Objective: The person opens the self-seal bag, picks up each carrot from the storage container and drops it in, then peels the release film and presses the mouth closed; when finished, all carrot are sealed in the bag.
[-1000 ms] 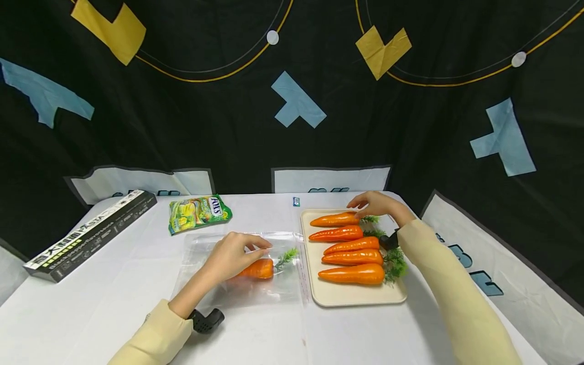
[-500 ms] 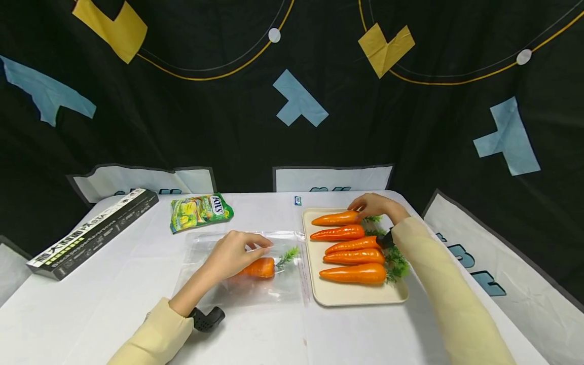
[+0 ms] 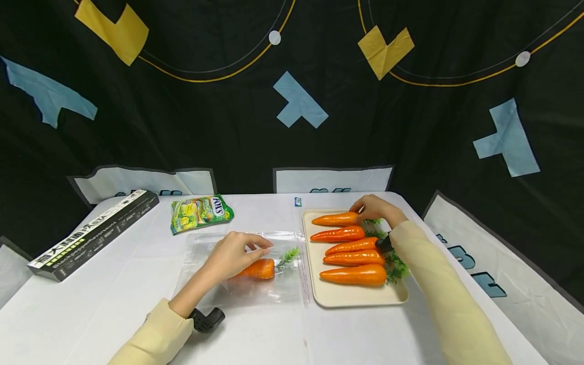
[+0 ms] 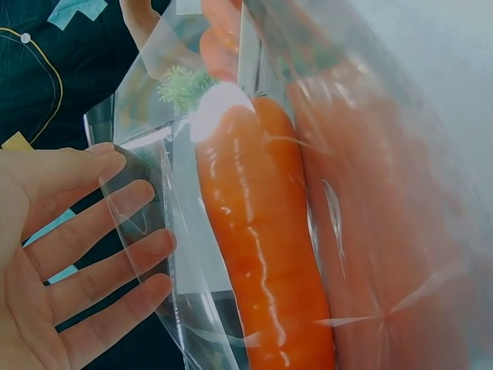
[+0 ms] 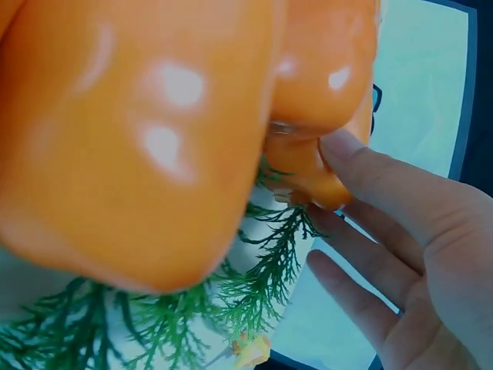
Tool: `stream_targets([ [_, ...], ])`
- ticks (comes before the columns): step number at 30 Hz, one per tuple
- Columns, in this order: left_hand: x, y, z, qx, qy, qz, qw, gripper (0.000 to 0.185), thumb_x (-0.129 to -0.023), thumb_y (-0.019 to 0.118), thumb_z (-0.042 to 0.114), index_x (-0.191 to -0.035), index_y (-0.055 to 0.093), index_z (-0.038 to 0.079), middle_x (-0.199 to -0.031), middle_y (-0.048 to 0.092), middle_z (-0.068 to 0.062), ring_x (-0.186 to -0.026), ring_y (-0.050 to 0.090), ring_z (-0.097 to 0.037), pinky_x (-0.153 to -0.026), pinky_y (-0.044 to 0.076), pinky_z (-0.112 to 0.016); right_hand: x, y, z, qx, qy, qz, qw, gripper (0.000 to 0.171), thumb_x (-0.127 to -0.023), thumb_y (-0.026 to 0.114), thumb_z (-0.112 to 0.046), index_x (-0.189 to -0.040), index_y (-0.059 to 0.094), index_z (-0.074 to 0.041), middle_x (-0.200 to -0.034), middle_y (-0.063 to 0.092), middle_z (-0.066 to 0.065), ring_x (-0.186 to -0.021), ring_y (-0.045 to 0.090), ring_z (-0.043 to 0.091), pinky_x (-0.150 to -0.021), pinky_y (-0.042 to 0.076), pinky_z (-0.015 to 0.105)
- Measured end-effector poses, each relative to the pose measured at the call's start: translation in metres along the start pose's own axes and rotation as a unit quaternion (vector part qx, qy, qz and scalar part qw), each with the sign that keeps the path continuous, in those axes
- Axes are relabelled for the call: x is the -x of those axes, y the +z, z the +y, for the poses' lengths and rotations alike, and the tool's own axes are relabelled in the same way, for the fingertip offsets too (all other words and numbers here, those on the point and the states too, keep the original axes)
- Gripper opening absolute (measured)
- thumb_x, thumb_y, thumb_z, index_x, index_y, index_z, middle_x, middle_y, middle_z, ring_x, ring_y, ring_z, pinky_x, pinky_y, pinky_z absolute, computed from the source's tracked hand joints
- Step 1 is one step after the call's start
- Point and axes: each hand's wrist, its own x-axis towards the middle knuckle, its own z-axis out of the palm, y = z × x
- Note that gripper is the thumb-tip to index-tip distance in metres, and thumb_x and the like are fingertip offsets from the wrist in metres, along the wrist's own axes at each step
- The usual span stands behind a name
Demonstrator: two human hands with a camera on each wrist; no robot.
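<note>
**Right hand closes in on the far carrot while the left stays on the bag**

Hardly anything has shifted over the last second: the right hand (image 3: 375,208) has drawn slightly nearer the leafy end of the farthest carrot (image 3: 335,219) on the tray (image 3: 360,299), and the left hand (image 3: 232,253) has kept its place on the clear plastic bag (image 3: 246,291).

At the far end of the cream tray, the right hand's fingers (image 5: 385,185) reach round the thick end of that carrot, a fingertip touching its orange flesh just above the green fronds; the fingers are gently bent, and whether they have truly clamped on it cannot be told. Four more carrots (image 3: 353,258) lie side by side on the tray nearer the person, tips pointing left, green tops to the right.

The left hand lies flat on top of the bag with its fingers straight and a little spread, pressing on the film and holding nothing. One carrot (image 3: 257,268) lies inside the bag, just under and beside that hand, its green top (image 3: 287,257) pointing towards the tray. The bag lies on the white worktop (image 3: 114,304), its right edge just beside the tray.

Farther back on the left of the worktop lie a green snack packet (image 3: 201,213) and a long dark box (image 3: 93,234), well apart from both hands. A small black object (image 3: 207,319) lies near the left sleeve (image 3: 155,339).
</note>
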Motion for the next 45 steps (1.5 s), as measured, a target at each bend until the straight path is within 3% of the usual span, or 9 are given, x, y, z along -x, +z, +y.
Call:
stream_targets([
  [8, 0.000, 0.000, 0.000, -0.002, 0.007, 0.003, 1.0000, 0.014, -0.087, 0.073, 0.024, -0.100, 0.077, 0.024, -0.098, 0.072, 0.009, -0.082, 0.064, -0.010, -0.071, 0.051, -0.032, 0.009, -0.004, 0.003, -0.010, -0.001, 0.032, 0.999, 0.030, -0.088, 0.071, -0.009, -0.117, 0.068, -0.004, -0.113, 0.066, 0.012, -0.099, 0.060, 0.027, -0.083, 0.053, 0.039],
  [15, 0.001, 0.000, 0.000, -0.003, 0.005, 0.003, 1.0000, 0.014, -0.087, 0.073, 0.024, -0.101, 0.077, 0.025, -0.098, 0.072, 0.010, -0.082, 0.064, -0.010, -0.071, 0.051, -0.032, 0.016, -0.009, 0.002, -0.017, -0.011, 0.069, 0.997, 0.032, -0.090, 0.069, -0.012, -0.119, 0.065, -0.002, -0.115, 0.064, 0.017, -0.095, 0.060, 0.030, -0.067, 0.054, 0.036],
  [22, 0.002, 0.001, 0.000, 0.001, 0.015, 0.012, 0.9998, 0.013, -0.087, 0.073, 0.023, -0.100, 0.077, 0.024, -0.097, 0.072, 0.010, -0.081, 0.065, -0.010, -0.071, 0.052, -0.032, 0.030, -0.014, -0.005, -0.003, -0.055, 0.141, 0.988, 0.033, -0.089, 0.070, -0.012, -0.118, 0.064, 0.003, -0.111, 0.063, 0.021, -0.098, 0.060, 0.035, -0.080, 0.052, 0.044],
  [31, 0.001, 0.002, 0.000, -0.003, 0.014, 0.011, 0.9998, 0.013, -0.087, 0.073, 0.025, -0.099, 0.077, 0.025, -0.096, 0.072, 0.010, -0.081, 0.064, -0.009, -0.069, 0.051, -0.031, 0.059, -0.019, -0.020, 0.030, -0.077, 0.225, 0.971, 0.032, -0.087, 0.071, -0.009, -0.116, 0.064, 0.004, -0.108, 0.061, 0.021, -0.095, 0.059, 0.034, -0.080, 0.052, 0.045],
  [45, 0.000, 0.002, 0.000, 0.000, 0.016, 0.011, 0.9998, 0.013, -0.087, 0.073, 0.022, -0.099, 0.077, 0.023, -0.096, 0.072, 0.010, -0.081, 0.065, -0.010, -0.070, 0.052, -0.032, 0.096, 0.007, -0.054, 0.028, -0.105, 0.256, 0.961, 0.032, -0.084, 0.075, -0.009, -0.113, 0.066, 0.001, -0.104, 0.064, 0.015, -0.089, 0.063, 0.029, -0.075, 0.055, 0.039],
])
